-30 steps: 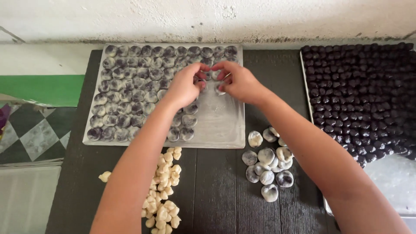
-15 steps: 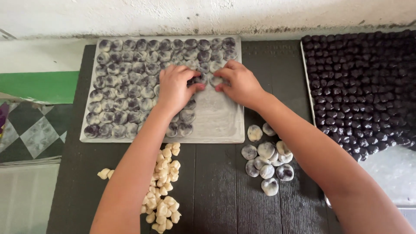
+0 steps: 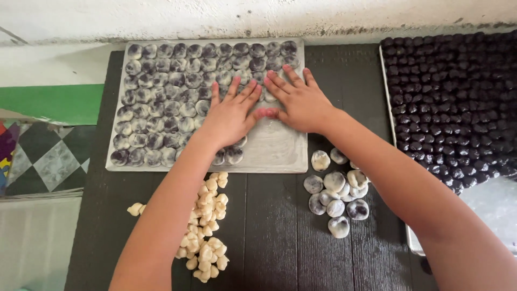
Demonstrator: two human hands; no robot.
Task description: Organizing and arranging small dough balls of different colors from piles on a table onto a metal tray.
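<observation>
Broadly, a dark wooden table (image 3: 269,226), planks running toward twelve o'clock, butted against a pale wall (image 3: 215,16). At three o'clock, a metal tray (image 3: 410,237) crowded with small dark balls (image 3: 452,102), packed in close rows. At eleven o'clock, a flour-dusted board (image 3: 280,151) carrying rows of wrapped dumplings (image 3: 161,91), pale skins with dark filling showing through, filled from the far edge down to about the middle on the right side, bare at its five o'clock corner. At nine o'clock, off the table's edge, a green strip (image 3: 48,102) and a checkered sheet (image 3: 48,156).

Over the board's right half, both hands spread flat, palms down, fingers extended toward twelve o'clock, grasping nothing. Left hand (image 3: 229,116) resting on dumplings near the last rows; right hand (image 3: 299,99) just beside it at two o'clock, fingertips on the outermost dumplings, thumb reaching across to touch the left hand.

At five o'clock from the board, a loose cluster of wrapped dumplings on the table (image 3: 336,191), touching one another. At six o'clock, a scattered pile of small pale dough pieces (image 3: 207,226), partly under the left forearm, with one stray piece (image 3: 134,208) apart at eight o'clock.
</observation>
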